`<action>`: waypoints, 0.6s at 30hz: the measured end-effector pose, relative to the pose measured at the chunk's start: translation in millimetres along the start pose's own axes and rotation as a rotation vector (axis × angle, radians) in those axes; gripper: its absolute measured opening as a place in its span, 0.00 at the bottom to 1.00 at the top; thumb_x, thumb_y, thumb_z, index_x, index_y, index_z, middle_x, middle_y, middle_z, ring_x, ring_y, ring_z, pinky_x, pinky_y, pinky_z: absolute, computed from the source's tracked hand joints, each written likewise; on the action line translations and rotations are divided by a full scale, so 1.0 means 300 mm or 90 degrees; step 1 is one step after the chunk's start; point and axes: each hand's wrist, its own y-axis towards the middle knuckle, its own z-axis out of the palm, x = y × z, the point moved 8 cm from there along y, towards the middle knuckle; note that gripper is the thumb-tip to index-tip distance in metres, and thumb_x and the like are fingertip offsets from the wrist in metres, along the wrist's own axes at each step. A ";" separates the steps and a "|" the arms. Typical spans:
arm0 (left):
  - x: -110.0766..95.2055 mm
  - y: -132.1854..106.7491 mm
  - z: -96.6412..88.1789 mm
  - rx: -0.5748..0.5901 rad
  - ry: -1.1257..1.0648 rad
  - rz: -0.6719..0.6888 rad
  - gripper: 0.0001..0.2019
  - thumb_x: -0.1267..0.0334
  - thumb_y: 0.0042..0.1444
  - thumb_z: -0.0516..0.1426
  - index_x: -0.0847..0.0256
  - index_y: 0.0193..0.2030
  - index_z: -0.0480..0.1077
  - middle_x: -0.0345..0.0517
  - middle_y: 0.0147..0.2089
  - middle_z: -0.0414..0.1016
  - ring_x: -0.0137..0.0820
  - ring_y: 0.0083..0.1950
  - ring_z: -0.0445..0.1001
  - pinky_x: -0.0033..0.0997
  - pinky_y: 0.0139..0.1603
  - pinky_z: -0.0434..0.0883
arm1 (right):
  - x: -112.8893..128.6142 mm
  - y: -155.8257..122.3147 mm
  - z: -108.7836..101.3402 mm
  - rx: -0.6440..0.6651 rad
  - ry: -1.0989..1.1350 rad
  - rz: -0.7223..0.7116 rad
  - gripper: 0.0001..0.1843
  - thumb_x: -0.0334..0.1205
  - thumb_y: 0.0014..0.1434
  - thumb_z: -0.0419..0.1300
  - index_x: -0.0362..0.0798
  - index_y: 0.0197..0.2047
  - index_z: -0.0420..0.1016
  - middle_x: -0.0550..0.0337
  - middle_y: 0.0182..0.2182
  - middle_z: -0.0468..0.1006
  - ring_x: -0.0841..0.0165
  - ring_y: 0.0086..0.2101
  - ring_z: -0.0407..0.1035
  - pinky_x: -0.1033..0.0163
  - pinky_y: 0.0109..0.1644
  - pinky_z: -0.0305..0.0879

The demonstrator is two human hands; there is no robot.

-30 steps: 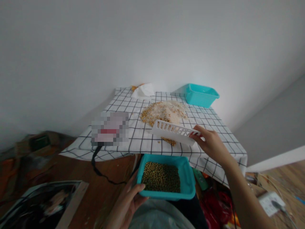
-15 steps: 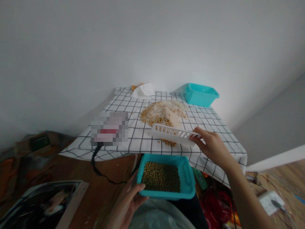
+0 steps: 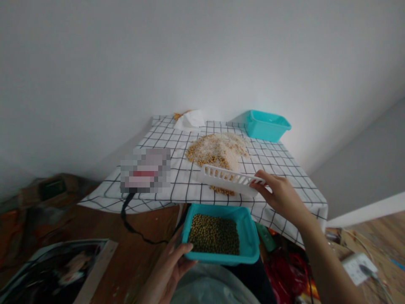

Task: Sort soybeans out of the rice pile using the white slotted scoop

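My right hand (image 3: 278, 192) grips one end of a white slotted plastic tray (image 3: 229, 179), held on edge on the checked tablecloth (image 3: 177, 185). A small patch of yellow beans (image 3: 224, 191) lies just in front of the tray. Behind it spreads a heap of rice mixed with beans (image 3: 218, 150). My left hand (image 3: 169, 270) holds the near left corner of a teal tub (image 3: 249, 249) filled with beans, just below the table's front edge.
A second teal tub (image 3: 267, 125) stands at the table's far right corner, white tissue (image 3: 190, 119) at the far edge. A blurred-out item (image 3: 145, 170) lies left, its black cable (image 3: 133, 226) hanging down. Clutter covers the wooden floor on both sides.
My right hand has drawn the white tray a little nearer the table's front edge, pushing the small patch of beans with it. My left hand and the tub stay put.
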 end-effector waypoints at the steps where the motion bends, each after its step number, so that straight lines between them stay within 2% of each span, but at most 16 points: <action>1: 0.000 0.000 -0.001 0.001 -0.001 -0.002 0.33 0.70 0.44 0.71 0.59 0.60 0.75 0.45 0.39 0.86 0.35 0.35 0.82 0.30 0.33 0.80 | 0.000 0.000 0.003 0.004 0.005 -0.001 0.06 0.42 0.68 0.54 0.52 0.39 0.67 0.58 0.29 0.83 0.63 0.28 0.76 0.64 0.31 0.62; 4: -0.001 -0.001 -0.002 0.004 -0.013 -0.002 0.31 0.70 0.45 0.70 0.57 0.58 0.76 0.42 0.37 0.86 0.35 0.35 0.82 0.30 0.33 0.80 | -0.001 0.001 0.008 0.011 0.020 -0.001 0.05 0.42 0.68 0.55 0.52 0.39 0.67 0.58 0.30 0.83 0.63 0.28 0.77 0.64 0.31 0.62; 13: -0.008 0.000 0.005 0.014 -0.017 -0.002 0.28 0.70 0.46 0.70 0.55 0.56 0.77 0.43 0.43 0.87 0.33 0.36 0.83 0.29 0.34 0.81 | 0.035 -0.016 0.010 0.025 0.014 -0.050 0.08 0.42 0.71 0.53 0.51 0.38 0.68 0.58 0.30 0.81 0.65 0.29 0.75 0.64 0.32 0.62; 18: -0.007 -0.016 -0.016 -0.020 -0.029 -0.006 0.25 0.71 0.44 0.71 0.56 0.51 0.80 0.43 0.42 0.87 0.35 0.37 0.83 0.30 0.36 0.80 | 0.079 -0.060 -0.004 0.042 0.036 -0.112 0.10 0.41 0.72 0.52 0.51 0.38 0.69 0.58 0.30 0.78 0.67 0.30 0.73 0.64 0.34 0.63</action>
